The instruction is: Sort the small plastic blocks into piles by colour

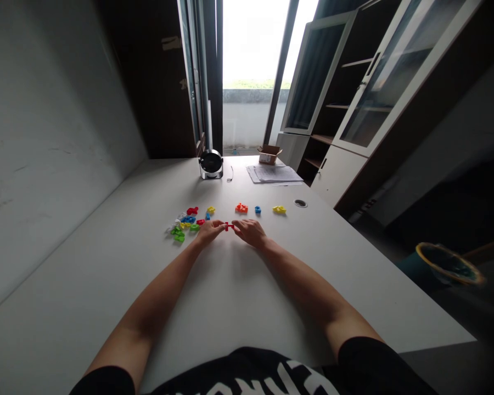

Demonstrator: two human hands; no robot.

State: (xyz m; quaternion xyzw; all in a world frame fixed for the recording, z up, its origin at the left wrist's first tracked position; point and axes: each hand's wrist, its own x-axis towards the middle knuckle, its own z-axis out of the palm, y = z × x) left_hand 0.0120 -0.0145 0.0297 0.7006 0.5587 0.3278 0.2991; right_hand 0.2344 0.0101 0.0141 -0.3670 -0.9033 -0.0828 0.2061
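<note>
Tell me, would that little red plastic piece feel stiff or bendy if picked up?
Probably stiff and light: the red plastic piece looks hard-moulded, with crisp corners. Being angular, it would likely slide, not roll, if pushed.

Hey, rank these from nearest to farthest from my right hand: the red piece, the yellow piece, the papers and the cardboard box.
From the right hand, in the head view:
1. Red piece: just to its left.
2. Yellow piece: ahead and to the right.
3. Papers: farther ahead, to the right.
4. Cardboard box: farthest, just behind the papers.
</note>
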